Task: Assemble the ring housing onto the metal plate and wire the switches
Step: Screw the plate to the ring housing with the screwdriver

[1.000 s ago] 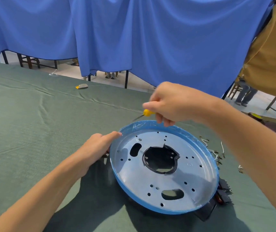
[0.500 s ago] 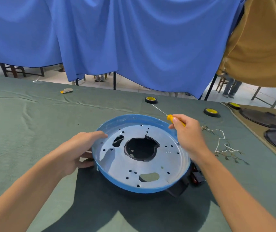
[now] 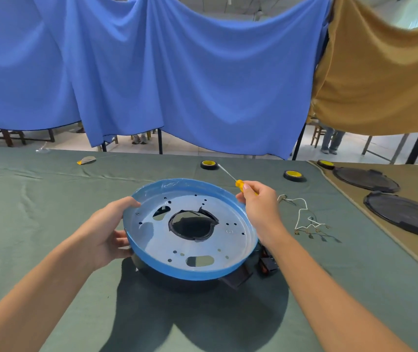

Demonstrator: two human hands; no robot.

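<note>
A round metal plate (image 3: 152,240) with a blue-filmed rim and a large centre hole sits on a black ring housing (image 3: 235,278), mostly hidden beneath it, on the green cloth. My left hand (image 3: 106,229) grips the plate's left rim, thumb on top and fingers underneath. My right hand (image 3: 258,207) is at the plate's right rim and holds a yellow-handled screwdriver (image 3: 238,182), its shaft pointing up and away to the left. Black switches (image 3: 267,265) with red parts stick out under the plate's right side. White wires (image 3: 304,219) with metal terminals lie to the right.
Two black-and-yellow tape rolls (image 3: 209,164) (image 3: 293,175) lie beyond the plate, a third (image 3: 326,163) on the tan cloth at right. Two black round lids (image 3: 365,179) (image 3: 405,214) rest there. Blue and tan curtains hang behind the table.
The view has lifted and pulled back. My right hand with the screwdriver has moved from above the plate's far rim to its right rim. The left hand's fingers have gone under the plate's edge.
</note>
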